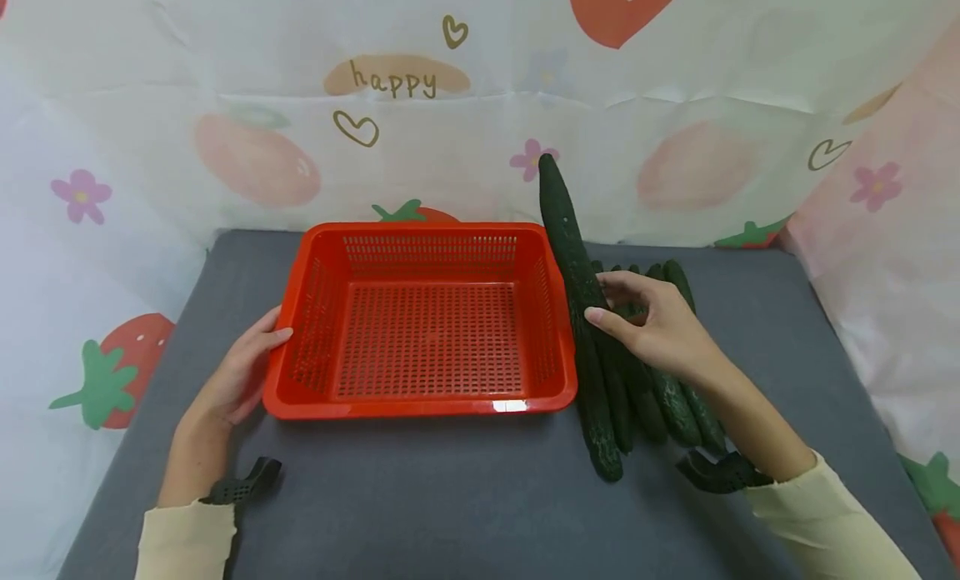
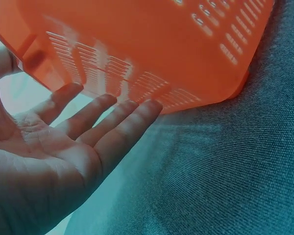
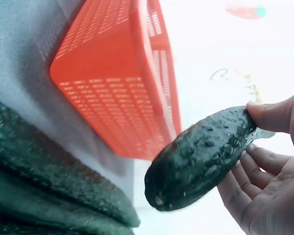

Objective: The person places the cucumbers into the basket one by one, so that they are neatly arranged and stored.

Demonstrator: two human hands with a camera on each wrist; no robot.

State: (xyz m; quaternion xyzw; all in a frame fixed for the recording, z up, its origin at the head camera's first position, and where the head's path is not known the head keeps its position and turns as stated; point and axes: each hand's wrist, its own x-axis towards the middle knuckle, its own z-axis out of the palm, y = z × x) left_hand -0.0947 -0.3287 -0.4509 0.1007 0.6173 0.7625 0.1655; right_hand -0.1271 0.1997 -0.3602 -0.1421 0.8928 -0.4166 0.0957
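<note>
Nearest the viewer, at either side: cream sleeves (image 1: 185,538) and black wrist mounts (image 1: 243,484), above a grey tablecloth (image 1: 420,497). Just beyond, at left: left hand (image 1: 240,363), thumb over the rim of a red perforated plastic basket (image 1: 420,409), other fingers nearly straight and spread, tips against the outer wall; holding the short side, apparently to steady it. At right: right hand (image 1: 663,322), pinching one long dark-green cucumber (image 1: 564,222) between thumb and fingers, just outside the basket's right side. In the right wrist view: near end raised off the tablecloth, tilted. Around and below the pinch: further cucumbers (image 1: 678,409), lying side by side on the tablecloth.

Step in hand, by judgement: transfer of a single cucumber, not yet over the basket opening. Called for next, probably: a firm pinch, a lift clear of the rim, then lowering lengthwise onto the slatted floor, with a light hold at left against sliding.

Farthest off: white wall cloth (image 1: 465,163) printed with strawberries (image 1: 142,372), pink flowers (image 1: 81,197) and outlined hearts (image 1: 454,32). Legible there: "happy", in brown script on a tan patch. No brand or label readable on basket or wrist mounts.
</note>
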